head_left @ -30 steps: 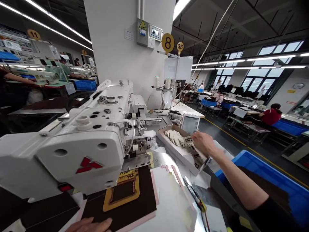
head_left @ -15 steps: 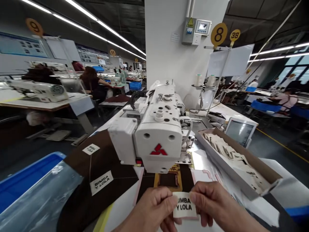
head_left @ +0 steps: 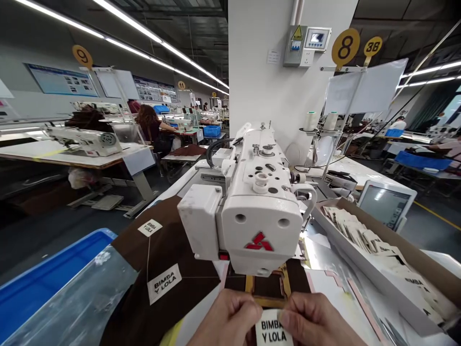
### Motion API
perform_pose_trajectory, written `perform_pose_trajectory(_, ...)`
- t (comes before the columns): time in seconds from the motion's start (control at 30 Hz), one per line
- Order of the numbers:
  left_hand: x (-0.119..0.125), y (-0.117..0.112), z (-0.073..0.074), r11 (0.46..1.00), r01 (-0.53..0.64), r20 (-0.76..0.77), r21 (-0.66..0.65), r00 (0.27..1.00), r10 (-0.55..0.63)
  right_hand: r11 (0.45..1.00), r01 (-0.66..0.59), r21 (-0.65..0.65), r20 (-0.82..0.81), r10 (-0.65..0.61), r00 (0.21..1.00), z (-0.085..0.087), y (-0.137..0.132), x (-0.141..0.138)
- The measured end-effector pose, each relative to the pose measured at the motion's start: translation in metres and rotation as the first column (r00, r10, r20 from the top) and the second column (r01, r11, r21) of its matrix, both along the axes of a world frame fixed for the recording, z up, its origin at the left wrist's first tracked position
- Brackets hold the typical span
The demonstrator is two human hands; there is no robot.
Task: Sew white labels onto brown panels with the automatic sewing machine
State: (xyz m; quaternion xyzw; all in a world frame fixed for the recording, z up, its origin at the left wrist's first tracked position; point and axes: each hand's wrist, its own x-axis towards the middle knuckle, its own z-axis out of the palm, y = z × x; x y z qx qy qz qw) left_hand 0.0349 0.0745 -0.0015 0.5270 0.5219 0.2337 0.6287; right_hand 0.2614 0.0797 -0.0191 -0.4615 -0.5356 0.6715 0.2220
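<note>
A cream fabric label (head_left: 272, 331) printed "BIMBA Y LOLA" is pinched between my two hands at the bottom of the view. My left hand (head_left: 230, 317) grips its left edge, with thumb and fingers closed. On the opposite edge, my right hand (head_left: 311, 317) holds it the same way. Just beyond my fingers lies a yellow-brown frame (head_left: 268, 302) over dark brown fabric, under the head of a white sewing machine (head_left: 261, 216). To the left, more brown fabric (head_left: 190, 293) carries two similar labels, one large (head_left: 164, 284) and one small (head_left: 150, 228).
A cardboard box (head_left: 363, 269) filled with cream labels stands at the right, beside a tablet-like screen (head_left: 387, 204). Tweezers (head_left: 392, 331) lie near the box. A blue bin (head_left: 46, 278) is at the lower left. Thread cones (head_left: 310, 121) stand behind; people work further back.
The view has swung slightly left, so the machine and box appear further right. My hands and the label sit lower in view, both hands still pinching it.
</note>
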Motion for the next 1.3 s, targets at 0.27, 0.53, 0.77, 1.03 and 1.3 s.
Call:
perform_pose_trajectory(0.27, -0.043, -0.002, -0.002, 0.541, 0.362, -0.485, 0.759, 0.869, 0.100, 0.995, 0.099, 0.013, 0.280, -0.099, 0.955, 0.008, 0.043, -0.009)
perform_pose_trajectory(0.53, -0.046, 0.008, 0.007, 0.059, 0.496, -0.494, 0.866, 0.834, 0.243, 0.995, 0.071, 0.073, 0.361, -0.093, 0.928, 0.026, 0.055, -0.025)
perform_pose_trajectory(0.77, -0.043, 0.015, -0.027, 0.043, 0.537, -0.534, 0.842, 0.822, 0.196, 0.983, 0.012, 0.186, 0.400, -0.086, 0.913, 0.024, 0.052, -0.022)
perform_pose_trajectory(1.03, -0.043, 0.010, -0.031, 0.165, 0.700, -0.719, 0.695, 0.676, 0.163, 0.904, -0.065, 0.422, 0.434, -0.139, 0.890, 0.024, 0.046, -0.019)
perform_pose_trajectory(1.3, -0.049, 0.009, -0.020, 0.221, 0.696, -0.728, 0.684, 0.673, 0.133, 0.853, -0.123, 0.506, 0.472, -0.155, 0.868, 0.026, 0.051, -0.020)
